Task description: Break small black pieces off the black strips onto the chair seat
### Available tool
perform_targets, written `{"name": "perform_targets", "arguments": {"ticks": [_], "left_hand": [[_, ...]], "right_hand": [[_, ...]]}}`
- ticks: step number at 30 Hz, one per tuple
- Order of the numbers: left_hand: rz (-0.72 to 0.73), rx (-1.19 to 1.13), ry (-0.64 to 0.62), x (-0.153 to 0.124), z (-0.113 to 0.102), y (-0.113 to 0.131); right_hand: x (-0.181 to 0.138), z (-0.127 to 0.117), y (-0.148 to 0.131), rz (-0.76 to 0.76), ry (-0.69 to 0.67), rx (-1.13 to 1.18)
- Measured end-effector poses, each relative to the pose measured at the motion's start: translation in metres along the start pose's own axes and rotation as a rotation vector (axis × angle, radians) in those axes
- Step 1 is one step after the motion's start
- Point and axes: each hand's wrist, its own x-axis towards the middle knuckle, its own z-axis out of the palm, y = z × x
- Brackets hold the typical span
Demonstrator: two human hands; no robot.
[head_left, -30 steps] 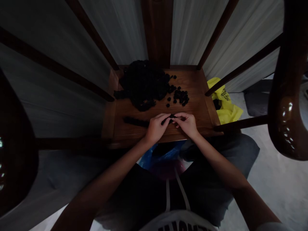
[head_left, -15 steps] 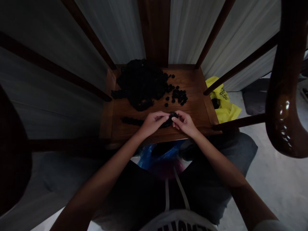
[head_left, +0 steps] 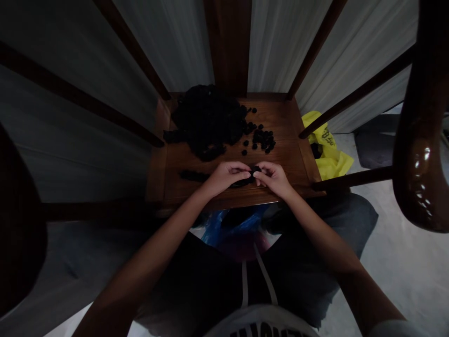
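Observation:
Low over the front of a wooden chair seat [head_left: 171, 187], my left hand [head_left: 229, 175] and my right hand [head_left: 271, 177] meet around a dark strip of fabric-like material [head_left: 242, 183]. Both hands pinch it between thumb and fingers, their tips almost touching. A long black strip [head_left: 192, 176] runs out to the left from under my left hand. Farther back lies a large black heap of soft pieces [head_left: 208, 117]. To its right, several small round black pieces [head_left: 264, 139] are scattered. The exact kind of the black material is too dark to make out.
Wooden spindles [head_left: 317, 49] and a curved armrest [head_left: 421, 178] frame the seat. A yellow bag [head_left: 329, 159] is on the right, beyond the seat's edge. Below the front edge, between my legs, is a blue plastic bag [head_left: 213, 229].
My fingertips have shifted slightly on the black strip, and less of it shows between them. The whole view has moved a little; the heap and round pieces stay as they were.

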Motion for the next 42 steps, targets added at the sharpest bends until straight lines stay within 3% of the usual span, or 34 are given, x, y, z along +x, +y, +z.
{"name": "perform_targets", "arguments": {"ticks": [3, 7, 11, 17, 24, 29, 32, 37, 42], "left_hand": [[0.04, 0.068, -0.073, -0.001, 0.001, 0.001], [0.117, 0.278, -0.156, -0.005, 0.003, 0.002], [0.146, 0.434, -0.107, -0.009, 0.008, 0.001], [0.151, 0.478, 0.032, -0.009, 0.021, 0.0], [0.138, 0.54, 0.165, -0.009, 0.031, -0.006], [0.144, 0.499, -0.024, -0.01, 0.024, -0.001], [0.148, 0.481, -0.072, -0.011, 0.02, 0.004], [0.132, 0.471, -0.052, -0.011, 0.022, 0.005], [0.101, 0.532, 0.162, -0.008, 0.033, -0.003]], "right_hand": [[-0.001, 0.0, 0.0, 0.005, -0.021, -0.008], [-0.001, -0.001, 0.0, 0.03, -0.161, -0.025], [-0.003, 0.002, 0.002, 0.005, -0.247, -0.02], [-0.006, 0.016, 0.012, -0.044, -0.149, -0.133], [-0.005, 0.016, 0.002, -0.224, -0.067, -0.622], [-0.008, -0.004, -0.014, -0.172, -0.309, -0.796], [-0.009, -0.013, -0.017, -0.15, -0.362, -0.777], [-0.004, -0.011, -0.011, -0.192, -0.311, -0.633], [-0.002, 0.006, 0.003, -0.25, -0.042, -0.702]]}}
